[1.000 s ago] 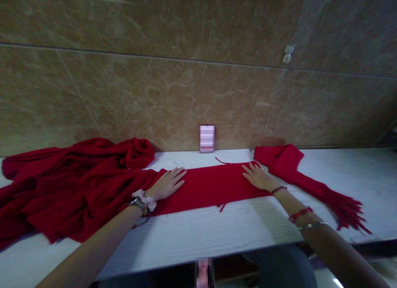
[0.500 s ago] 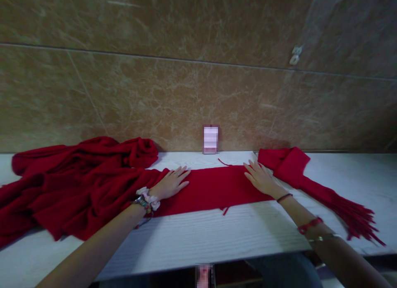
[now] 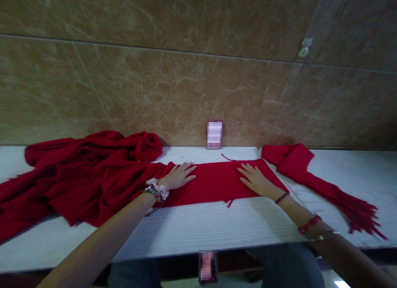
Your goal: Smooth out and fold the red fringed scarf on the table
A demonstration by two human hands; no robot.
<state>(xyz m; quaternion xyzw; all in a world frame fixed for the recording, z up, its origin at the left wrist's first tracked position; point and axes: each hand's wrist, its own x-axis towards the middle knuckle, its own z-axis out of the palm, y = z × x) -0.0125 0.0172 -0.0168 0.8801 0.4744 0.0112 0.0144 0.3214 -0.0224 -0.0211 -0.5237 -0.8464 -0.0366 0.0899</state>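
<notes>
A flat stretch of red scarf [image 3: 214,182] lies across the table in front of me, with thin loose strands at its upper and lower edges. On its left part my left hand [image 3: 178,176] rests palm down, fingers stretched out. Toward the scarf's right end my right hand [image 3: 256,180] lies flat, fingers spread. Neither hand grips anything. To the left, a rumpled heap of red cloth [image 3: 93,180] meets the flat stretch; whether it is one piece with it I cannot tell. Right of my right hand lies a folded red scarf [image 3: 288,159] with a fringed end.
The white wood-grain table [image 3: 198,234] runs along a brown marbled wall [image 3: 186,93]. A blurred-out upright item [image 3: 214,135] stands against the wall. A wall socket [image 3: 305,47] is at upper right. Another blurred item [image 3: 208,266] shows below the table's front edge.
My right hand has slid a little left over the scarf, showing more of its right end. The left hand stays flat on the cloth. The whole view has shifted slightly.
</notes>
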